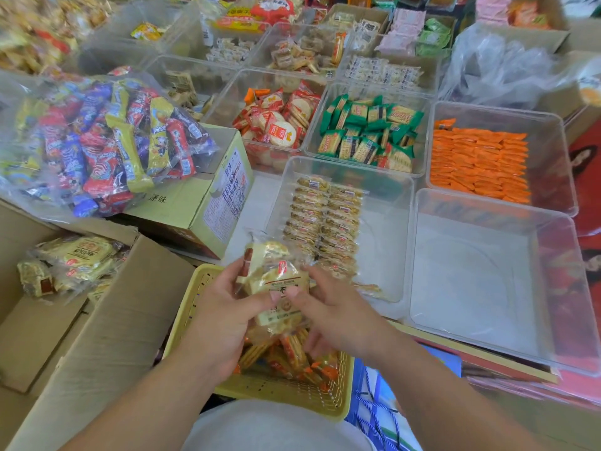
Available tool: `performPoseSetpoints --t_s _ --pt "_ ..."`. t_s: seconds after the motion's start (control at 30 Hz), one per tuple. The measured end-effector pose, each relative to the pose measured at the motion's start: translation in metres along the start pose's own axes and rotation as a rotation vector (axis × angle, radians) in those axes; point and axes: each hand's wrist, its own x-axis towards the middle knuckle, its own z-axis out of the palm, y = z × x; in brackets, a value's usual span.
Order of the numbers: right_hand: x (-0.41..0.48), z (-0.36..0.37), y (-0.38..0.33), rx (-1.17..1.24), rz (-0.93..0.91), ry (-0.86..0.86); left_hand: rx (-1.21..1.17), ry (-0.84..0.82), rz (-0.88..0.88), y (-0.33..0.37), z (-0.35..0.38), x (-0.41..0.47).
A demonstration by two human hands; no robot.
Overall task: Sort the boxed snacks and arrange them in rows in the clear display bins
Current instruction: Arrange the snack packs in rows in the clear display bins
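Observation:
My left hand and my right hand together grip a small stack of pale clear-wrapped snack packets above a yellow plastic basket. Orange-wrapped snacks lie in the basket under the stack. Just beyond my hands stands a clear display bin that holds two neat rows of the same pale packets along its left side. To its right is a clear bin with nothing in it.
Further bins hold orange packets, green-wrapped crackers and red-wrapped round crackers. A clear bag of colourful snacks rests on a green carton. An open cardboard box with pale packets sits at my left.

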Motion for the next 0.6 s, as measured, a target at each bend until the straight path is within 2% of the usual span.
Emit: performPoseSetpoints --t_s 0.1,0.33,0.47,0.6 --pt "-0.003 0.01 0.003 0.214 -0.008 0.011 0.02 -0.078 -0.037 0.001 0.004 -0.003" --pt "-0.003 0.02 0.006 0.455 -0.039 0.078 0.06 -0.125 -0.029 0.002 0.006 -0.012" --pt "-0.002 0.025 0.007 0.537 -0.056 0.094 0.098 -0.183 -0.012 -0.003 0.005 -0.013" --pt "-0.001 0.03 0.012 0.583 -0.06 0.086 0.174 -0.17 -0.002 -0.008 0.005 -0.011"
